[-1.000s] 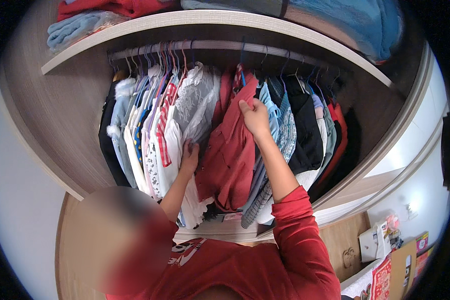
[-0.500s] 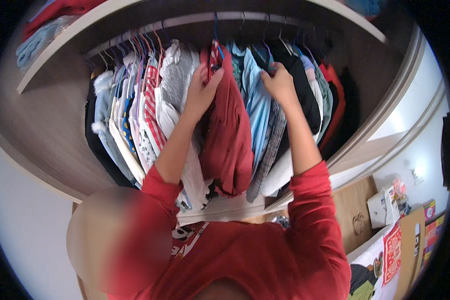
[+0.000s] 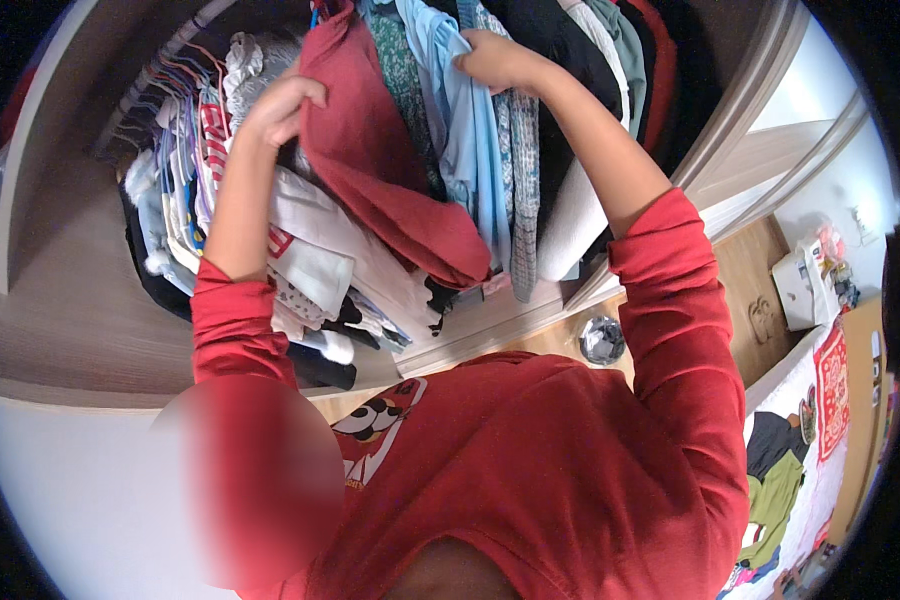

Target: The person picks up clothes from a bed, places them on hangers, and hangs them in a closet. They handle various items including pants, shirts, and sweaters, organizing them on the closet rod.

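Note:
A dark red garment [image 3: 370, 150] hangs in the wardrobe, its side drawn out to the left and its lower part slanting to the right. My left hand [image 3: 282, 108] is closed on its left edge, with the thumb over the cloth. My right hand [image 3: 505, 65] pinches the upper part of a light blue garment [image 3: 450, 110] that hangs to the right. Between these two hangs a green patterned garment [image 3: 398, 70]. A grey-blue knitted garment [image 3: 523, 180] hangs just below my right hand. The hooks of the red and blue garments lie largely beyond the top edge.
White clothes [image 3: 315, 215] and several other garments crowd the rail [image 3: 175, 45] on the left. Black clothes [image 3: 560, 50] and a white garment [image 3: 575, 225] hang at the right. A sliding door frame [image 3: 740, 110] borders the wardrobe. Behind, clothes [image 3: 775, 500] lie on a bed.
The view has tilted and turned. My left hand has pulled the red garment's edge leftward, spreading it. My right hand has stayed by the light blue garment and now grips it.

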### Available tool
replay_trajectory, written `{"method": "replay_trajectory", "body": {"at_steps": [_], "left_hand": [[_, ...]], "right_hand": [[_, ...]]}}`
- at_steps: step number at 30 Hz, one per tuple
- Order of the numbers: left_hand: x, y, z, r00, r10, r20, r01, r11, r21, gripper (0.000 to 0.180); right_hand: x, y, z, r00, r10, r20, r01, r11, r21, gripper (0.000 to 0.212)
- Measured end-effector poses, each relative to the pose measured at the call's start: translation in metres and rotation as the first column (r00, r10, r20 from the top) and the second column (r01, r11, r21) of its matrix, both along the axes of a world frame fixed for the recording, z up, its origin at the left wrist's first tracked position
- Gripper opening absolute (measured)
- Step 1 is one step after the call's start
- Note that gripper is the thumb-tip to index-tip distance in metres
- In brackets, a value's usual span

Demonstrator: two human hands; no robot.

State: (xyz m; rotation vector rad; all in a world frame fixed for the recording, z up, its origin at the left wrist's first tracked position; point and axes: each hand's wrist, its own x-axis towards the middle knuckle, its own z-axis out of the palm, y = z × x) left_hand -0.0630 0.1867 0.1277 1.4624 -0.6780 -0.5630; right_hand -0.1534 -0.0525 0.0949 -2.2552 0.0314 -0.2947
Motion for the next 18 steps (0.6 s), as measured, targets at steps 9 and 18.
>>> {"method": "replay_trajectory", "body": {"at_steps": [9,18], "left_hand": [[0.000,-0.039,-0.021,0.979,-0.167,-0.121,0.138,0.967,-0.212,0.024],[-0.013,-0.034,-0.220,0.916,0.215,-0.339,-0.181,0.975,0.128,0.029]], "right_hand": [[0.024,0.012,-0.019,0.975,0.000,0.224,0.064,0.958,-0.278,0.031],[0.008,0.005,-0.027,0.964,0.012,0.266,0.011,0.996,-0.086,0.028]]}}
